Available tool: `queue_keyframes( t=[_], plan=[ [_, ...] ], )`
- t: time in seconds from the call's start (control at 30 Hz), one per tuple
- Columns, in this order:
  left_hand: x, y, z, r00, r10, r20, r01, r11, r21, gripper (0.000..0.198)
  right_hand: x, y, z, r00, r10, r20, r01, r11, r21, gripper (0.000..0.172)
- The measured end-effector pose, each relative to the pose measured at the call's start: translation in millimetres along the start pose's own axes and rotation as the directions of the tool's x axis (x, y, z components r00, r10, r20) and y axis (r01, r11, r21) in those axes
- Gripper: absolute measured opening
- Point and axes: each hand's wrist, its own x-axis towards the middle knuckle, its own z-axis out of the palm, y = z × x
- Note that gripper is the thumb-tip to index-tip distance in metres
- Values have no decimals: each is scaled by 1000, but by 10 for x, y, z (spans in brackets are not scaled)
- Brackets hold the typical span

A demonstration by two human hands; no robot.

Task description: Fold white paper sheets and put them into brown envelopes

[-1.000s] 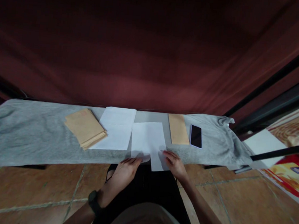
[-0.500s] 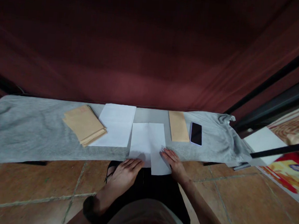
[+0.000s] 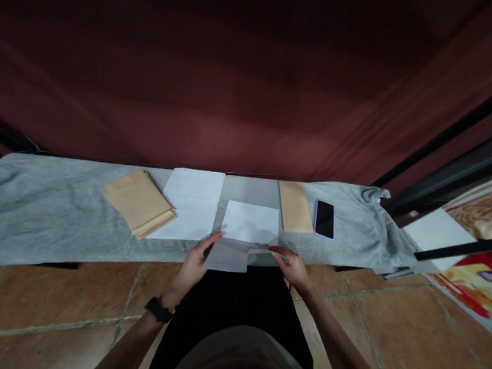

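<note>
A white sheet of paper lies at the front edge of the cloth-covered bench, its near part lifted and bent toward me. My left hand pinches its left side, thumb and fingers closed on the edge. On the right side my right hand grips the same sheet, fingers curled around the border. The near flap hangs over my lap. Left of the sheet lies a stack of white paper, partly under a pile of brown envelopes. To the right is a single brown envelope.
A phone lies right of the single envelope on the grey cloth. Behind the bench hangs a dark red surface. Dark metal bars and a red and yellow printed package stand at the right. Tiled floor shows below.
The white sheet has turned, and its near part is now raised off the bench. Both hands have gone from resting flat on it to gripping its sides.
</note>
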Motion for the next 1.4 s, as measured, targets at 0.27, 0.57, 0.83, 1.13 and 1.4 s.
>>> queue_keyframes(
  t=[0.27, 0.57, 0.83, 1.13, 1.4],
  plan=[
    [471, -66, 232, 949, -294, -112, 304, 948, 96, 20, 310, 59, 79, 963, 174, -206, -185, 982, -36, 33],
    [590, 36, 276, 927, -331, -175, 358, 921, 155, 46, 463, 106, 206, 932, 214, -292, -284, 932, -224, 33],
    [580, 125, 268, 929, -338, -149, 364, 904, 225, 62, 456, 139, 345, 945, 91, -314, -207, 909, -361, 51],
    [622, 134, 289, 948, -304, -94, 317, 877, 361, 49, 426, 102, 331, 961, -1, -276, -140, 859, -492, 43],
    [616, 328, 617, 997, 75, -17, -49, 781, 622, 51, 588, -195, 676, 984, -106, -146, 47, 933, -355, 47]
  ],
)
